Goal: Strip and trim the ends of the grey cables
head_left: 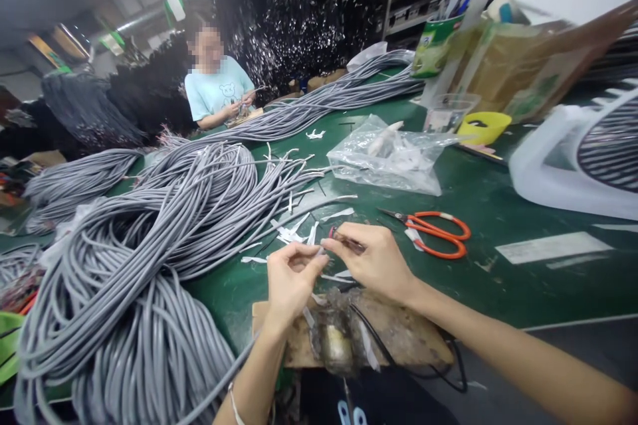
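My left hand (293,273) is closed in a pinch at the middle of the bench, around the pale end of a grey cable (230,378), whose length runs back along my left forearm. Touching its fingertips is my right hand (373,257), also pinched at the cable's end. A small dark object with a pinkish tip (333,232) shows in the right fingers; its kind is unclear. Under both hands is a wooden board (399,332) carrying a worn, dirty fixture (337,345). White strips (294,231) lie just beyond the hands.
Big coils of grey cable (149,212) cover the left side. Orange-handled scissors (438,232) lie right of my hands. Behind them are a clear plastic bag (393,156), a yellow cup (483,127) and a white fan (563,159). Another person (219,89) works across the bench.
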A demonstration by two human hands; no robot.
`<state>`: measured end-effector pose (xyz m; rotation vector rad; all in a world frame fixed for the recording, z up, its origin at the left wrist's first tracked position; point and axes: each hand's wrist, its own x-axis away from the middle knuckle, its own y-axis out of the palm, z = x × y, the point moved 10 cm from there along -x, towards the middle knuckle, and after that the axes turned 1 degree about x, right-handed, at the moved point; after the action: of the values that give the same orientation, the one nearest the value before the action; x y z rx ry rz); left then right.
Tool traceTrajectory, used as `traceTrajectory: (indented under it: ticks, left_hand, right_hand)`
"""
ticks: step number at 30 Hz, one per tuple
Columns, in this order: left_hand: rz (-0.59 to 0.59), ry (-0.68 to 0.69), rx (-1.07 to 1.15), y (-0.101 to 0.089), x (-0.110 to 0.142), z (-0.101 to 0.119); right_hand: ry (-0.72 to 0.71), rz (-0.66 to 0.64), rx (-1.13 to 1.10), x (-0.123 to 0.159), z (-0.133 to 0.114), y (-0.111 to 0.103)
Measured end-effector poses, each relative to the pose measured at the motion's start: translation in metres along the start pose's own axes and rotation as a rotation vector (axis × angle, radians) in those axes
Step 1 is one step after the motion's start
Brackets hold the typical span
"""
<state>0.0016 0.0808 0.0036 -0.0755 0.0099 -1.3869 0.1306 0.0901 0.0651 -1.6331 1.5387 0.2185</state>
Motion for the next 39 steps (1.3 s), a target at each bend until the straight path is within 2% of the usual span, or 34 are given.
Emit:
traceTrajectory:
  ticks: [3, 6, 8, 11, 16, 21, 29, 32, 39]
  left_hand:
    - [0.007, 0.06, -0.056, -0.001, -0.001, 0.002]
    - [-0.047, 0.059, 0.005, 0.004, -0.001, -0.002]
    - [-0.112, 0.026, 0.086, 0.01, -0.001, -0.005]
    - [-0.162, 0.005, 0.164, 0.016, 0.0, -0.006]
    - [-0.096, 0.06, 0.139, 0.013, -0.001, 0.006]
    - [-0.029, 0.068, 0.098, 0.006, -0.003, 0.005]
    - [-0.044, 0.088, -0.015, 0.006, -0.003, 0.004]
    - [-0.023, 0.041, 0.049, 0.003, -0.005, -0.001]
    - [-0.014, -0.126, 0.357, 0.003, -0.008, -0.017]
  right_hand:
    - [-0.092, 0.03, 0.034, 0.004, -0.009, 0.0]
    - [-0.123, 0.029, 0.007, 0.007, -0.011, 0.002]
    - [-0.081, 0.007, -0.053, 0.007, -0.007, 0.005]
    - [0.075, -0.044, -0.197, 0.007, 0.007, 0.013]
    - [0.284, -0.131, -0.441, 0.01, 0.024, 0.029]
    - [0.369, -0.126, -0.425, 0.011, 0.032, 0.029]
    - [0.444, -0.085, -0.418, 0.014, 0.037, 0.02]
    - [0.453, -0.088, -0.394, 0.015, 0.037, 0.019]
    - [0.468, -0.161, -0.422, 0.016, 0.037, 0.028]
